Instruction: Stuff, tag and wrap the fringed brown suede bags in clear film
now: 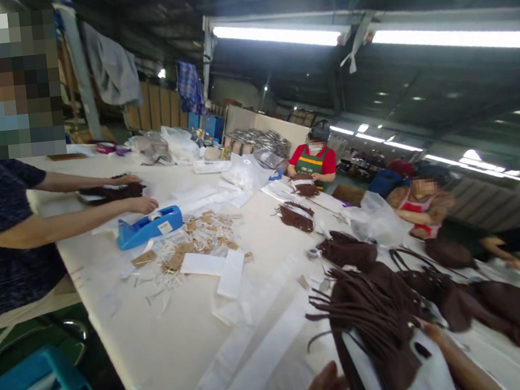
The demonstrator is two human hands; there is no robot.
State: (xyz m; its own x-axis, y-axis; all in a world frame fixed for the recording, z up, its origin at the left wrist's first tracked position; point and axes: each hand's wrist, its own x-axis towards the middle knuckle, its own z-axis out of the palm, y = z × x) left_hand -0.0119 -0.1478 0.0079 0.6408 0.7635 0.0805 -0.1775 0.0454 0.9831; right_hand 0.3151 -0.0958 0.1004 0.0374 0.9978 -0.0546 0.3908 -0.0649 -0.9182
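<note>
Dark brown bag (382, 321), soft-looking and slumped, dense with long thin fringe (359, 296) — the strips splayed toward the left, some ends curling loose — a pale band (363, 360) along its near left side, body tilted, at near right, nearest portion cut off from view
</note>
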